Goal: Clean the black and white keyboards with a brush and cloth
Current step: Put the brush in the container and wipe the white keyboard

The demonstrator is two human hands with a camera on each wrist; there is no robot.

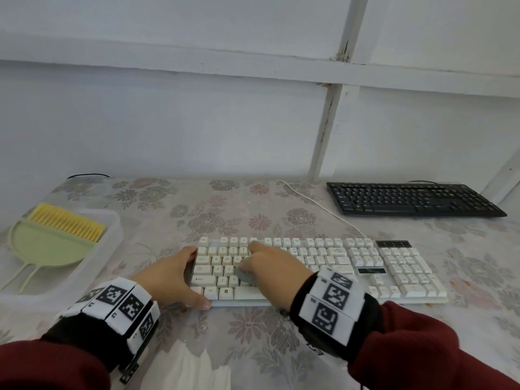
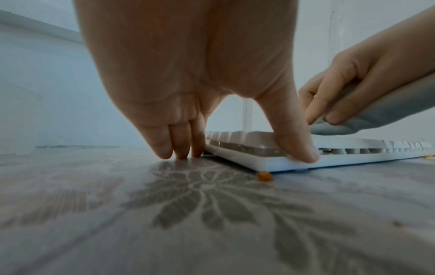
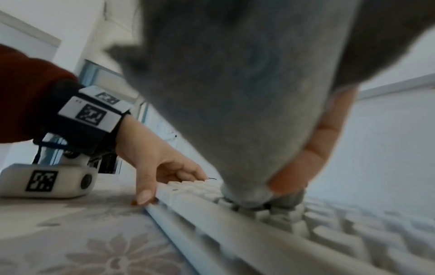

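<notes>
On a floral tabletop (image 1: 253,327), the right hand (image 1: 270,266) grips a grey cloth (image 1: 244,274) pressed onto the white keyboard's (image 1: 365,266) left keys, while the left hand (image 1: 171,274), fingers straight, braces its left edge; the black keyboard (image 1: 410,199) lies far right, the brush (image 1: 66,222) in a tray (image 1: 112,235) left.

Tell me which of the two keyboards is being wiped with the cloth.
The white keyboard, at the near edge: the right hand presses the grey cloth on its keys. The black keyboard lies untouched, far right.
</notes>
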